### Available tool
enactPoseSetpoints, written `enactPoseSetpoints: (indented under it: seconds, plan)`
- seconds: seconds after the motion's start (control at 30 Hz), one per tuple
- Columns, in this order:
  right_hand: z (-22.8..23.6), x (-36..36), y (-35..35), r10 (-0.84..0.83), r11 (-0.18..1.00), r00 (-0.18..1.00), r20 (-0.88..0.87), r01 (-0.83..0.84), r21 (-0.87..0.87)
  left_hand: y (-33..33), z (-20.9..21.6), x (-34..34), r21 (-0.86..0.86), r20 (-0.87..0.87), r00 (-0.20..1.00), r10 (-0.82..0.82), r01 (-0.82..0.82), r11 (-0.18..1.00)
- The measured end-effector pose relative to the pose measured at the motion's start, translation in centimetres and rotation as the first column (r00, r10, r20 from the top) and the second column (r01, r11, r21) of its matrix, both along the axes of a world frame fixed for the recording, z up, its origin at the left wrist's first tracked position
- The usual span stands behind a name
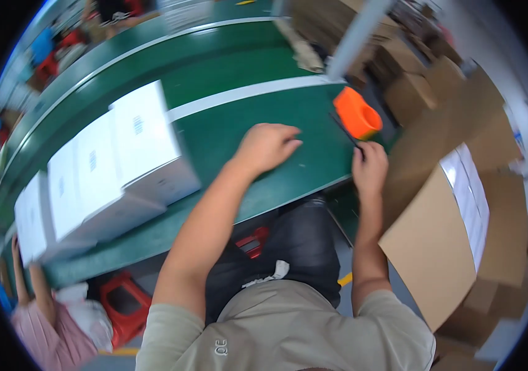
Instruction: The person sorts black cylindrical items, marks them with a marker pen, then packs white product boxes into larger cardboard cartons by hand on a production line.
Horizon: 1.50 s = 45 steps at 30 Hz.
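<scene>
My left hand [267,148] is over the green tabletop [214,133], its fingers loosely bent and a gap between thumb and forefinger; it holds nothing. At the table's right end, my right hand [371,166] grips the near end of a thin black stick-like tool [345,131]; blur hides its exact kind. Just beyond that hand lies a bright orange plastic piece [355,113] with a round opening. To the left of my left hand stands a row of white boxes [143,133] along the table.
An open cardboard carton [434,247] with white items [468,207] inside stands at my right. More brown cartons [409,80] are behind it. A grey post [356,40] rises at the far right corner. At left, a person in pink [53,334] touches the endmost white box, near a red stool [124,309].
</scene>
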State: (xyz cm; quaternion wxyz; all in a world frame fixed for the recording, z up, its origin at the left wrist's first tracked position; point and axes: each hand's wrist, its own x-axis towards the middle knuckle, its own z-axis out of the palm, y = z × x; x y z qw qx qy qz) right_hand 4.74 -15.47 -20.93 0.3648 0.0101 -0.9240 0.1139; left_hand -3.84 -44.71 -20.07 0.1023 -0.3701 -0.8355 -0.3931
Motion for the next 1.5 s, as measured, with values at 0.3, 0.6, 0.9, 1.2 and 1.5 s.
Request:
enactPoseSetpoints:
  seconds: [0.3,0.6,0.9,1.2,1.5]
  plan:
    - [-1.0,3.1,-11.1,0.524,0.786,0.843,-0.124,-0.534,-0.312,-2.3,7.8,12.0,0.59,-0.334,0.862,0.381,-0.124,0.798]
    - [1.4,1.1,-20.5,0.842,0.316,0.539,0.029,-0.449,-0.835,-39.6,6.7,25.9,0.721,-0.369,-0.184,0.911,-0.675,0.156]
    - [5.1,-3.0,-30.6,0.91,0.09,0.412,0.053,-0.07,-0.993,-56.5,-1.2,23.9,0.803,0.594,0.742,0.312,-0.568,-0.179]
    - [-0.6,-6.3,-30.7,0.843,-0.008,0.497,-0.208,-0.374,-0.927,-54.2,-9.1,21.0,0.514,0.479,0.428,0.766,-0.844,0.15]
    - [15.0,-2.6,-24.5,0.772,-0.162,0.355,-0.527,-0.692,-0.704,-48.5,-4.5,20.3,0.405,-0.465,0.2,0.863,-0.819,0.407]
